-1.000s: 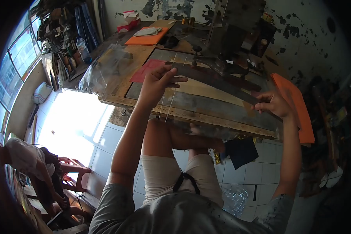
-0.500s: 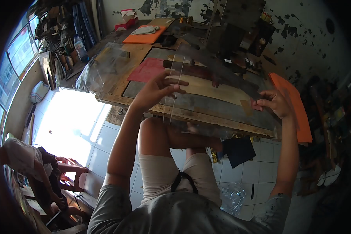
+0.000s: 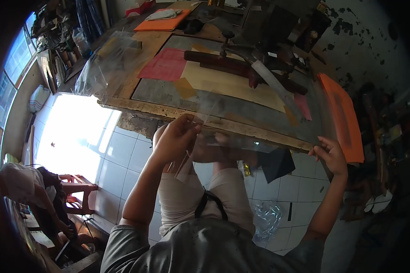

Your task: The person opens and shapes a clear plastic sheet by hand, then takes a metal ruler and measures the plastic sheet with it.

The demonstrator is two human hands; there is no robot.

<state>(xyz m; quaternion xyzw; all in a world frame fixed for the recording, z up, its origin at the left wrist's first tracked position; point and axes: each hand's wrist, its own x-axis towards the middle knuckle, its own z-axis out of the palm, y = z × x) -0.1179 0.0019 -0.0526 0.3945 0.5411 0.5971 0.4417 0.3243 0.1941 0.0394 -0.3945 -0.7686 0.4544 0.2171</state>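
A clear plastic sheet [image 3: 208,109] hangs at the table's front edge, and my left hand [image 3: 180,139] pinches it, thumb against fingers. Its lower part drops in front of my knee; its full outline is hard to see. My right hand [image 3: 331,155] is just off the table's right front corner, fingers loosely bent and apart, with nothing visible in them. On the grey board [image 3: 157,91] lie a cream paper strip [image 3: 234,84] and a red sheet [image 3: 161,64]. A dark red wooden bar [image 3: 218,63] rests across them, with a metal clamp-like part [image 3: 225,41] at it.
Orange sheets [image 3: 344,118] stand at the right edge. More orange sheets [image 3: 164,20] with a cloth lie at the back, and crumpled clear plastic [image 3: 109,63] at left. A dark cloth piece [image 3: 276,164] is below the table. Another person [image 3: 41,195] sits lower left.
My left hand has moved down and toward me with the clear sheet, its fingers now closed together. My right hand has come down off the board, its fingers loosened. The view has tilted lower.
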